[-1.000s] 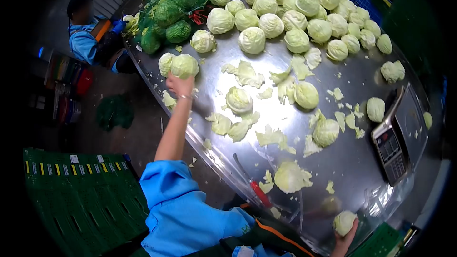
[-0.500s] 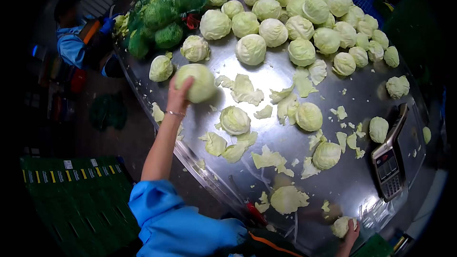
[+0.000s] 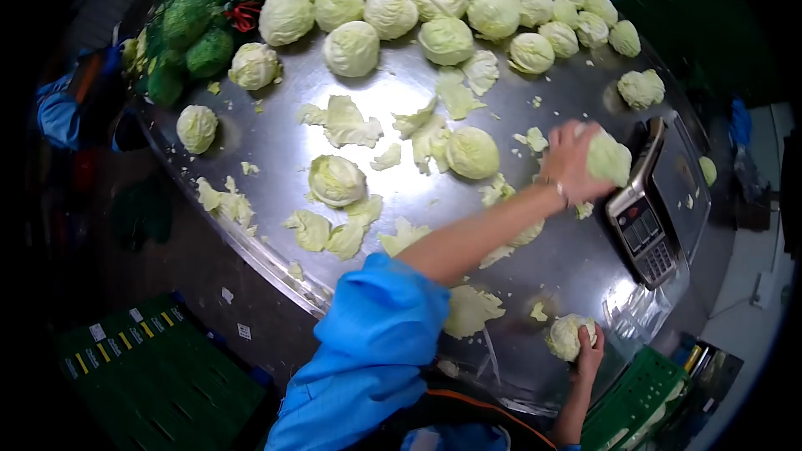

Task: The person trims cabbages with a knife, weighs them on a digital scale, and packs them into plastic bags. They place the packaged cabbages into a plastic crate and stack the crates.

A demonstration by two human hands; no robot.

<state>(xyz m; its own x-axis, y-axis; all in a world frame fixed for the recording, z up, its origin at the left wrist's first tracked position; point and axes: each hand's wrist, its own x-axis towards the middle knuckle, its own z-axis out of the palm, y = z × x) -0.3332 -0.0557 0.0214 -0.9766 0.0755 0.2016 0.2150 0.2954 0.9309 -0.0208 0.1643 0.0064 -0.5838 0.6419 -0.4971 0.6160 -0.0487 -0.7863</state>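
The left hand grips a cabbage near the scale; the right hand holds a second cabbage. Loose leaves, more cabbages and green netting lie on the metal counter.

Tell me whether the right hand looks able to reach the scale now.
Probably not yet: the right hand holds a cabbage it would likely have to put down. Otherwise, the way to the scale looks fairly free, with some clear plastic between.

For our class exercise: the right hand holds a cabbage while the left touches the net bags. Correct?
No: in the head view, the left hand is at a cabbage beside the scale, not the net bags. The right hand holds another cabbage.
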